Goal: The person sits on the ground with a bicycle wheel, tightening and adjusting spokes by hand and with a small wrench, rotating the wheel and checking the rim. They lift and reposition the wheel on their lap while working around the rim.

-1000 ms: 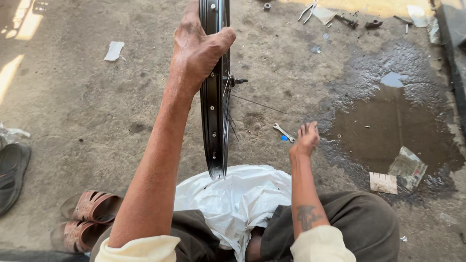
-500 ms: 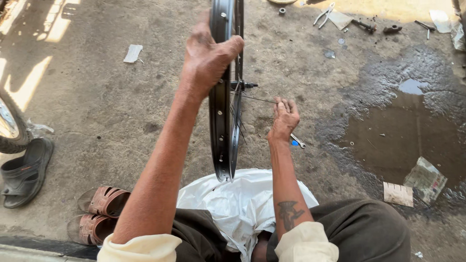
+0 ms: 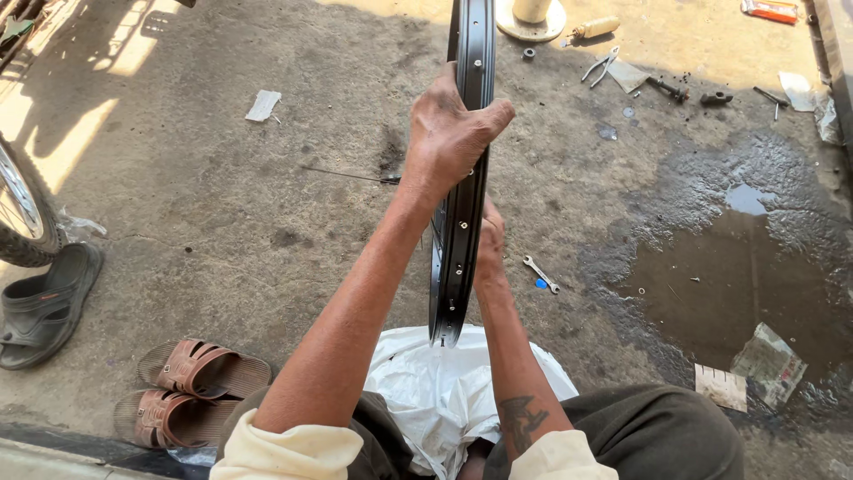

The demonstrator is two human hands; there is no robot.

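Here the left hand (image 3: 449,133) is clamped over the top edge of a black wheel rim (image 3: 462,222), fingers curled on one side and thumb hooked across the other, holding it upright and edge-on above the person's lap. The rim's lower end rests on a white plastic bag (image 3: 444,391) spread between the knees. The right hand (image 3: 489,244) is pressed against the far side of the rim about midway down; the rim hides its fingers, so whether they pinch anything cannot be told. On the concrete floor (image 3: 222,204) just beside that hand lies a small spanner (image 3: 540,274), with a dark wet puddle (image 3: 737,284) further toward the right edge. A thin spoke (image 3: 351,174) lies on the floor left of the rim. Pliers (image 3: 602,66) lie near the far edge, and brown sandals (image 3: 187,391) sit at the near left corner.
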